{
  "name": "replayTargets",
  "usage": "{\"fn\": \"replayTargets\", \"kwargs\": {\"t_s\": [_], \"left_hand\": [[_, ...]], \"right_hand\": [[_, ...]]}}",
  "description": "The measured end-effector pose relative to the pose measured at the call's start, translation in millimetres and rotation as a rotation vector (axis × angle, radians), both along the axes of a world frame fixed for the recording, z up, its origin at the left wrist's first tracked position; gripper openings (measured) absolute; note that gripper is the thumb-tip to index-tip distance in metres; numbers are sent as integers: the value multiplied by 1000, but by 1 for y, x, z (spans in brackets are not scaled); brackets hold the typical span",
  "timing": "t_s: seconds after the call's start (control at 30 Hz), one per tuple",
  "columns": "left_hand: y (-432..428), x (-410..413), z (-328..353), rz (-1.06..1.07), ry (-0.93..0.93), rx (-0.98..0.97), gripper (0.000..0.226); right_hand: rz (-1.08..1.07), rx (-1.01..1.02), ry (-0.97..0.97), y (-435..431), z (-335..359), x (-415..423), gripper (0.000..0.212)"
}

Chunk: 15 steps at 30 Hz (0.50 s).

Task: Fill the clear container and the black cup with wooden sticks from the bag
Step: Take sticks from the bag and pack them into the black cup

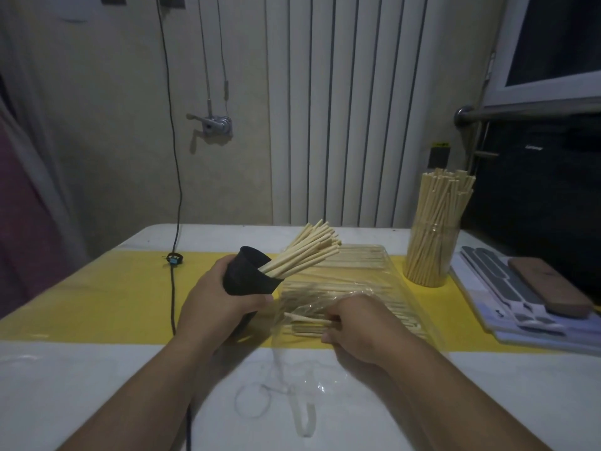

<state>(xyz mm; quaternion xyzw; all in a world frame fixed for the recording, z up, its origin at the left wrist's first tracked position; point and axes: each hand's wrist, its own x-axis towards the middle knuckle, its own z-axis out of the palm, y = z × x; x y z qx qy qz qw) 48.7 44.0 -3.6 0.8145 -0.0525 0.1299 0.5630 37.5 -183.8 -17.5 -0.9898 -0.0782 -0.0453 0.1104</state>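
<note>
My left hand (pixel 217 299) grips the black cup (pixel 250 275), tilted to the right above the table, with a bundle of wooden sticks (pixel 304 251) poking out of its mouth. My right hand (pixel 357 325) reaches into the open end of the clear plastic bag (pixel 351 281) and pinches a few sticks (pixel 307 319) inside it. More sticks lie flat in the bag. The clear container (pixel 431 255) stands upright at the right, packed with sticks that rise well above its rim.
A white table with a yellow strip (pixel 97 297) carries everything. A black cable (pixel 172 288) runs down the table at the left. Flat grey packs and a brown block (pixel 549 289) lie at the right edge. A dark bag (pixel 536 190) stands behind the container.
</note>
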Motion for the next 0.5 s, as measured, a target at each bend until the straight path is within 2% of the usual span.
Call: {"fn": "replayTargets", "kwargs": {"t_s": [0.17,0.33,0.5], "left_hand": [[0,0,0,2,3,-2,57],[1,2,-1,9,9,-11,57],[2,1,-1,-2,22,-34,55]], "right_hand": [[-1,35,-95,2,4,-4,23],[54,-36,-169,6,17,-12,24],[65,-55,-128,9,26,-19,19]]}}
